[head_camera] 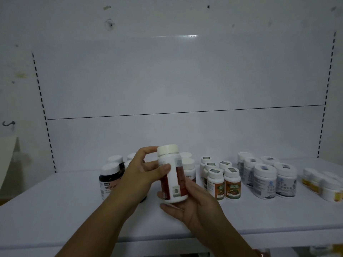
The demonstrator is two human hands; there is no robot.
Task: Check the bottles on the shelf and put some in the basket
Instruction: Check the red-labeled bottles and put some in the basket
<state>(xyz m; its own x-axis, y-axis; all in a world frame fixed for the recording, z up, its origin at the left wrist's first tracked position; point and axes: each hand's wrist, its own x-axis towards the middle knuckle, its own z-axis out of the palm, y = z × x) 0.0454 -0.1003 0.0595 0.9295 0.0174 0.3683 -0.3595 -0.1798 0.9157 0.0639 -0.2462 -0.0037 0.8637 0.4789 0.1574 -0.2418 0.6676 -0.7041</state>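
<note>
Bottle, cap uppermost, long axis near upright; we clamp it in the fingers of left hand and right hand; label unreadable.

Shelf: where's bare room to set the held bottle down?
Bare: shelf left of the dark bottle, and the front strip in front of the blue-label bottles and yellow jars. Crowded: back row from dark bottle to jars.

White shelf: bare along its front edge and whole left end. From the middle to the right edge stand dark bottles, orange-labelled bottles, white tubs and yellow jars, with narrow gaps between. The left hand and right hand, gripping a held bottle, block the middle.
</note>
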